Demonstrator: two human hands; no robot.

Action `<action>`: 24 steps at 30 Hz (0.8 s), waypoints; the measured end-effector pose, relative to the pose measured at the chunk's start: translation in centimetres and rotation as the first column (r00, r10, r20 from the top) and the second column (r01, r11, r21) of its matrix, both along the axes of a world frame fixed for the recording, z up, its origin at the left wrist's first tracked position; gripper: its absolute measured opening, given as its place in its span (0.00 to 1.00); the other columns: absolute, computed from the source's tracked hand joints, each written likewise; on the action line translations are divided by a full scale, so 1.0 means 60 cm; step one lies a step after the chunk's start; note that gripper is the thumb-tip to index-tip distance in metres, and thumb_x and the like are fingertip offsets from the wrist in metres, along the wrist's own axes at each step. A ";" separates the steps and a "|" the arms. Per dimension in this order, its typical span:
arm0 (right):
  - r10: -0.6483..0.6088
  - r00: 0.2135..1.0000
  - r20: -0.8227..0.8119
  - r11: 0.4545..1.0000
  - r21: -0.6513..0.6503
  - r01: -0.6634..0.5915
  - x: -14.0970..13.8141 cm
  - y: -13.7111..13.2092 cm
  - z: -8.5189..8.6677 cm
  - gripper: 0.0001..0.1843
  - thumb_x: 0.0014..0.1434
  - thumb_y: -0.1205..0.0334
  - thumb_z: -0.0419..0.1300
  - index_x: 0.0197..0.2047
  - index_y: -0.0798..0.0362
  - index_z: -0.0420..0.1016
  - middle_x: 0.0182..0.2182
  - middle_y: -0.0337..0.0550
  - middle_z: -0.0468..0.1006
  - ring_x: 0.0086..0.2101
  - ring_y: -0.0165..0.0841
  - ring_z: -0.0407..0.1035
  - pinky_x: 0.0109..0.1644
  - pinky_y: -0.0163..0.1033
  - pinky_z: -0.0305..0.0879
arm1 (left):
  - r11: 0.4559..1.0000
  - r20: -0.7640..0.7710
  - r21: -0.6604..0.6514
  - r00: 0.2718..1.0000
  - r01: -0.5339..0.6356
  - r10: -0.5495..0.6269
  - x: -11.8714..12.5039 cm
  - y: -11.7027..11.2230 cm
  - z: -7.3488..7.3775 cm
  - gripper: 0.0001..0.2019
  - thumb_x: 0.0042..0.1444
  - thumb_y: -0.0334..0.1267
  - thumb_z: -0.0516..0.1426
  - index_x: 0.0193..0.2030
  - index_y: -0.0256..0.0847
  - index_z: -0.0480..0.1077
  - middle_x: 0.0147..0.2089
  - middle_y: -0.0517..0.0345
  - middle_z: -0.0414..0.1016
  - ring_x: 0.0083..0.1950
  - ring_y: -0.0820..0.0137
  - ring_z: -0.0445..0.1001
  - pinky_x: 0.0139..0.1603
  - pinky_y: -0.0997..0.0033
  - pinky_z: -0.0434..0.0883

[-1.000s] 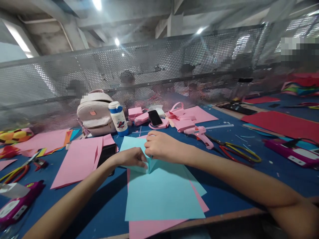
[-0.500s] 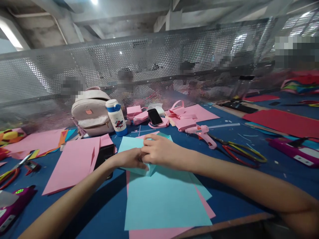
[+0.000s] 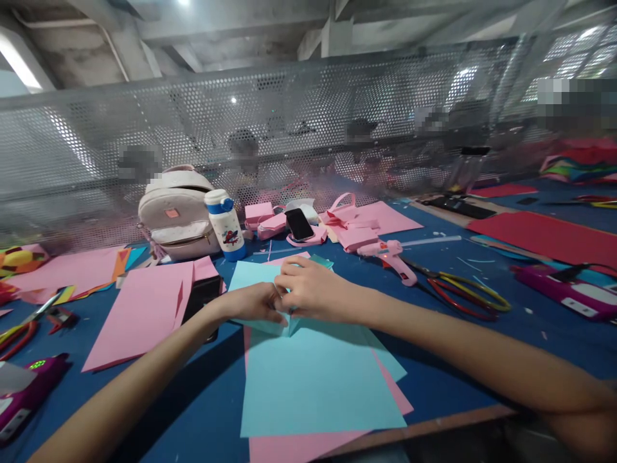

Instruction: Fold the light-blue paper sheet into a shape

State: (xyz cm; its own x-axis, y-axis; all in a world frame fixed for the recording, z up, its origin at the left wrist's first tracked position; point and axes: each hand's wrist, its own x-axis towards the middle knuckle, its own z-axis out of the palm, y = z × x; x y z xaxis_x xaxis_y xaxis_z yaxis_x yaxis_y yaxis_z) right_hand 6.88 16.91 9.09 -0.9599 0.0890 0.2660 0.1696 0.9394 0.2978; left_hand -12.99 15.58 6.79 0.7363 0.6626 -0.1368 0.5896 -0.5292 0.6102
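Note:
My left hand (image 3: 255,303) and my right hand (image 3: 313,289) meet at the middle of the blue table, both pinching a small folded piece of light blue paper (image 3: 292,323). Its folded point pokes out just below my fingers. Under my hands lies a stack of light blue sheets (image 3: 313,379) on top of pink sheets (image 3: 289,444), reaching to the table's near edge.
Pink sheets (image 3: 144,308) and a black box (image 3: 205,292) lie left. Behind are a pale backpack (image 3: 176,215), a white bottle (image 3: 224,225), a phone (image 3: 299,225) and pink paper pieces (image 3: 357,225). A pink glue gun (image 3: 393,257), cables, and red sheets (image 3: 544,235) lie right. A perforated metal screen (image 3: 308,128) backs the table.
My hands stay together on the folded blue paper, fingers shifting slightly as they work the fold. The view has tilted a little.

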 end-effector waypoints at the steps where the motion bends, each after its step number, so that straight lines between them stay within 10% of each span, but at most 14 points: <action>1: -0.012 1.000 0.001 1.000 -0.013 0.012 0.001 0.001 0.002 0.02 0.57 0.64 0.66 0.33 0.49 0.78 0.34 0.40 0.74 0.42 0.38 0.63 0.54 0.45 0.54 | 0.999 0.001 0.034 1.000 -0.013 0.013 0.000 -0.002 0.005 0.10 0.55 0.36 0.61 0.26 0.34 0.73 0.23 0.64 0.68 0.27 0.73 0.64 0.29 0.75 0.63; 6: -0.107 0.987 -0.117 0.991 -0.092 0.097 0.011 0.023 0.015 0.04 0.58 0.59 0.67 0.34 0.49 0.80 0.38 0.42 0.75 0.42 0.37 0.63 0.52 0.46 0.54 | 0.911 0.102 0.339 0.972 -0.235 0.213 -0.013 -0.003 0.041 0.08 0.57 0.31 0.59 0.43 0.38 0.77 0.44 0.53 0.80 0.45 0.60 0.75 0.54 0.60 0.66; 11: -0.227 0.864 -0.450 0.948 -0.305 0.090 0.021 0.056 0.020 0.04 0.57 0.59 0.68 0.34 0.50 0.81 0.35 0.40 0.74 0.40 0.35 0.64 0.49 0.44 0.54 | 0.417 0.355 0.796 0.897 -0.438 0.265 -0.007 -0.004 0.052 0.25 0.65 0.45 0.55 0.67 0.46 0.59 0.67 0.45 0.63 0.67 0.56 0.62 0.70 0.46 0.47; 13: -0.259 0.802 -0.539 0.928 -0.369 0.051 0.023 0.064 0.019 0.03 0.57 0.60 0.68 0.34 0.50 0.81 0.34 0.40 0.73 0.40 0.35 0.64 0.49 0.44 0.54 | 0.320 0.353 0.847 0.899 -0.425 0.258 0.002 -0.005 0.040 0.34 0.65 0.50 0.53 0.73 0.43 0.46 0.72 0.40 0.54 0.71 0.54 0.55 0.71 0.46 0.43; 24: -0.234 0.752 -0.617 0.912 -0.407 -0.049 0.027 0.068 0.019 0.04 0.59 0.60 0.66 0.34 0.50 0.80 0.35 0.40 0.73 0.40 0.35 0.64 0.50 0.44 0.56 | 0.342 0.190 0.898 0.946 -0.275 0.262 -0.007 0.020 -0.006 0.32 0.70 0.46 0.45 0.75 0.43 0.35 0.74 0.40 0.48 0.74 0.56 0.48 0.72 0.44 0.33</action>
State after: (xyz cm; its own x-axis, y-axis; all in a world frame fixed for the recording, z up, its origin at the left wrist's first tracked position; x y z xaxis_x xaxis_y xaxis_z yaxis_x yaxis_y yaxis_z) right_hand 8.48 21.01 10.22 -0.5510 0.3953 0.7349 0.2769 0.9174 -0.2858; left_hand -13.42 16.76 6.43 0.4908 0.5431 0.6813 0.8075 -0.5772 -0.1216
